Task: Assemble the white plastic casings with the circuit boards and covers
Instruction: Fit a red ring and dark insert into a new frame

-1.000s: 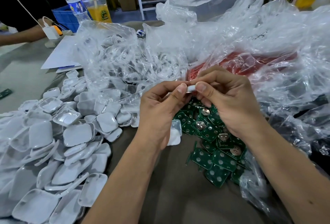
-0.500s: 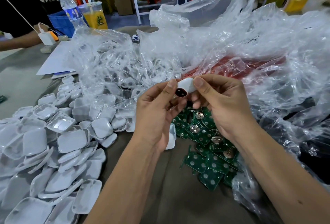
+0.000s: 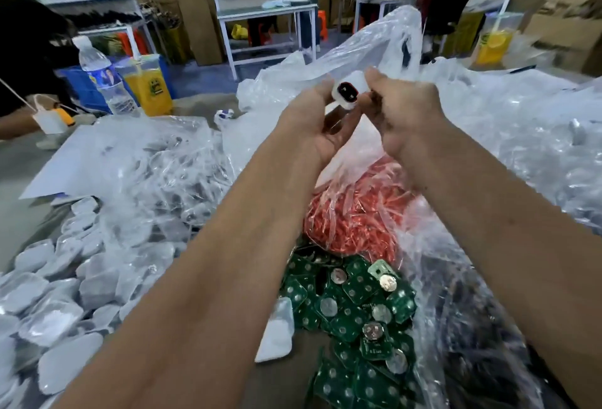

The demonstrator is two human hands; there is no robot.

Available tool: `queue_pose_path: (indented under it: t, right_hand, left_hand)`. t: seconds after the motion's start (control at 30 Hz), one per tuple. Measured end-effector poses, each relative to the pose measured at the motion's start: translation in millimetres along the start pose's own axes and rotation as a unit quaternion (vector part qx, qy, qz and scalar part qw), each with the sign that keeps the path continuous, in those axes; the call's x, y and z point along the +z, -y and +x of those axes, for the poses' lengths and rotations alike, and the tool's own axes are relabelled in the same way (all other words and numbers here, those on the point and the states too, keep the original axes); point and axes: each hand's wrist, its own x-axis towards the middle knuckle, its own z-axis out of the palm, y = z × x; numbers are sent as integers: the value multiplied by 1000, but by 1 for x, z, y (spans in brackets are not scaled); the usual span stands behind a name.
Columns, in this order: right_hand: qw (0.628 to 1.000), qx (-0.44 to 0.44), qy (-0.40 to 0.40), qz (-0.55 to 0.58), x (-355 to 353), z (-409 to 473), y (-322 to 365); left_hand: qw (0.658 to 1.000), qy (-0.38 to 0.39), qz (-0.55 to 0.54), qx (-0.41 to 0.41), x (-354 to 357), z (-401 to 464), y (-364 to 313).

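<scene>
Both hands are raised high over the bags and hold one small white casing (image 3: 347, 88) with a dark red oval button on its face. My left hand (image 3: 321, 121) grips it from the left and below with thumb and fingers. My right hand (image 3: 402, 112) pinches its right side. Loose green circuit boards (image 3: 350, 307) with coin cells lie in a heap below my wrists. White plastic covers (image 3: 55, 304) are piled at the lower left, and one white cover (image 3: 277, 330) lies beside the boards.
A clear bag of small red parts (image 3: 355, 213) sits below the hands, among large crumpled clear bags (image 3: 508, 135). A water bottle (image 3: 104, 76), an orange drink cup (image 3: 148, 86) and another person's arm (image 3: 16, 123) are at the far left. Workbenches (image 3: 264, 14) stand behind.
Both hands lifted the casing up and away from the table. The camera tilted up, bringing the room behind into view. The casing's button face stays turned toward me.
</scene>
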Motion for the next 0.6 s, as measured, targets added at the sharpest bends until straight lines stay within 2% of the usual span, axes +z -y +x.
queue_pose_path:
  t: [0.1,0.2,0.3,0.43,0.6]
  right_hand:
    - [996,85,-9,-16,13,52,1]
    - [990,131,-6,-58,24,90,-4]
    - [989,121,3,-85,31,109,-7]
    - [990,121,-35,-68,24,118,-12]
    - [981,18,-17,-191,6,75,-2]
  left_hand:
    - [997,-63,49,21,8,36,-8]
    - [987,-123,94,33,10,58,-13]
    - [983,-147,106,32,7,68,-17]
    - [983,-144,108,29,-2,75,-16]
    - [978,-115,162,58,-16,63,-11]
